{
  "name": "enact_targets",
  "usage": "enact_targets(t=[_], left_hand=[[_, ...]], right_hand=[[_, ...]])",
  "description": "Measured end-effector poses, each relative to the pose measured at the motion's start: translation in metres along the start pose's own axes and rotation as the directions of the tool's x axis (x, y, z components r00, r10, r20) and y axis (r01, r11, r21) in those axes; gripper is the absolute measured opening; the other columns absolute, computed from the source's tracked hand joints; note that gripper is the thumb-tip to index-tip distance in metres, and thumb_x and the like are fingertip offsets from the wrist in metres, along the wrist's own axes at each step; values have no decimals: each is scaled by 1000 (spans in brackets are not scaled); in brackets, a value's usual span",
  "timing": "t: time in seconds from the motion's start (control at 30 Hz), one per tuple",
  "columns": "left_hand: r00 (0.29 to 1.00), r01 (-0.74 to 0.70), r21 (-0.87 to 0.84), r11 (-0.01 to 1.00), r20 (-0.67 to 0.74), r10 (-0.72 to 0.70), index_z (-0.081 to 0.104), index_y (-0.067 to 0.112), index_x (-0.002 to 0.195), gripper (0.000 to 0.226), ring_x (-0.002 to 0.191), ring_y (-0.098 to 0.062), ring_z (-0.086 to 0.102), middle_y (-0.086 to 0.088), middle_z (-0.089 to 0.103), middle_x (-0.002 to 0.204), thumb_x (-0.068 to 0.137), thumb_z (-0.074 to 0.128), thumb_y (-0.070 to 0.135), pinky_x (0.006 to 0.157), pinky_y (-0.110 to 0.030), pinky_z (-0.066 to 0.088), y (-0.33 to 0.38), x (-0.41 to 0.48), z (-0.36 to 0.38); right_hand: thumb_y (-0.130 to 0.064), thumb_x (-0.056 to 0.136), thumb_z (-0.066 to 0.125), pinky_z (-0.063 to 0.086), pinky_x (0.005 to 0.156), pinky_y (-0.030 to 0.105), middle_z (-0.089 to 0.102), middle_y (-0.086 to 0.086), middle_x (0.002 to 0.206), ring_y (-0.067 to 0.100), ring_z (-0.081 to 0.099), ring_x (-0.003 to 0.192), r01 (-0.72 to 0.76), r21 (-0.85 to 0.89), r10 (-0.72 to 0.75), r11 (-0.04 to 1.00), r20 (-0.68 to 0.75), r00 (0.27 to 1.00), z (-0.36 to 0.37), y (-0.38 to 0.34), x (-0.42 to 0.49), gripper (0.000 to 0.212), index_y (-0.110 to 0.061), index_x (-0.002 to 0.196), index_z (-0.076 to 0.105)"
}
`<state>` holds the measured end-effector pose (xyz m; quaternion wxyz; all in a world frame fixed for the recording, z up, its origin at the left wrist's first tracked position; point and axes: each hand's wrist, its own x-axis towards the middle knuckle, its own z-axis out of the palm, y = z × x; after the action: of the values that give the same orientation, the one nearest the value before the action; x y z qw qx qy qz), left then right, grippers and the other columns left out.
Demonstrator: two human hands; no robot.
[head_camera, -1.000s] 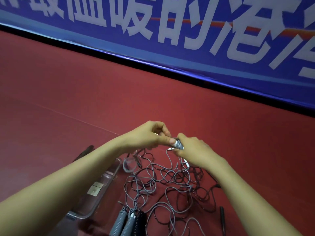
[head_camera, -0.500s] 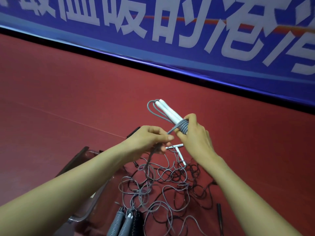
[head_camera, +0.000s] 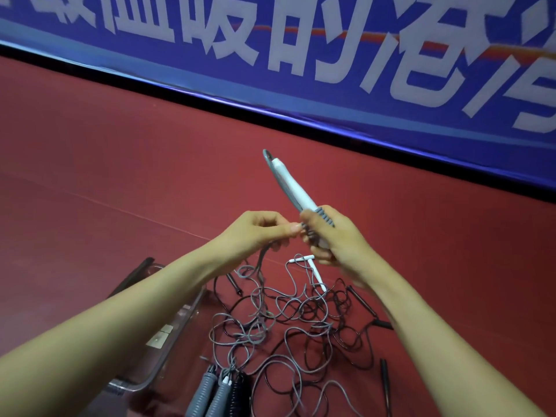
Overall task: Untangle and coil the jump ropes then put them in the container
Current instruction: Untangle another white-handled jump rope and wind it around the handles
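Three coiled bundles by container; above tangled ropes, gripping white-handled rope in right hand, pinching grey cord with left hand.

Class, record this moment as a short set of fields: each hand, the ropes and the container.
Left hand: pinches the grey cord
Right hand: grips the white handles, cord wound round them
Tangle: grey and black cords loose on the red floor
Container: clear, left of the tangle
Wrapped bundles: bottom edge, right of the container
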<state>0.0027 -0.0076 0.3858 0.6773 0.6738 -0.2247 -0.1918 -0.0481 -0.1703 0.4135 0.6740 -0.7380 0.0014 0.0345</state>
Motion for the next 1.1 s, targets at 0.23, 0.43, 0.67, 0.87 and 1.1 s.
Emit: enact_targets(t=[0.23,0.43,0.67,0.87,1.1], left_hand=[[984,175,223,959,0,-179,33,19,47,72,48,-18,26,-1,26,48,60,60,85,61,-32,32,-8,0,2],[987,42,9,999,154,-43,67,19,68,23,59,-6,43,8,52,60,82,59,36,64,-20,36,-9,1,-18],[985,-161,236,958,101,141,62,12,75,24,62,-5,45,14,54,63,81,64,36,65,-18,37,-14,1,-29],[993,54,415,908,78,-94,67,16,95,29,79,-15,66,0,71,91,72,83,24,77,-37,57,-44,6,-52],[959,-7,413,911,261,-111,69,10,70,28,66,-17,49,-15,62,71,62,87,31,66,-32,36,8,-7,-34]], right_hand=[[-49,77,52,16,36,11,48,3,58,6,26,32,11,227,-10,974,-7,1000,3,-2,-1,50,-9,106,48],[-47,84,52,16,36,12,56,9,62,8,26,31,-12,351,14,936,-2,1000,-9,-2,2,43,-9,103,51],[-50,83,61,22,29,11,56,9,65,5,34,32,-258,332,86,907,452,888,-10,-2,-6,41,-18,108,68],[-34,87,55,12,33,18,55,8,65,5,32,32,-374,-61,337,925,583,739,-7,-1,-13,35,-9,109,42],[-34,89,66,24,41,21,57,4,71,11,35,44,-259,-629,597,733,411,689,2,11,-9,29,-15,104,50]])
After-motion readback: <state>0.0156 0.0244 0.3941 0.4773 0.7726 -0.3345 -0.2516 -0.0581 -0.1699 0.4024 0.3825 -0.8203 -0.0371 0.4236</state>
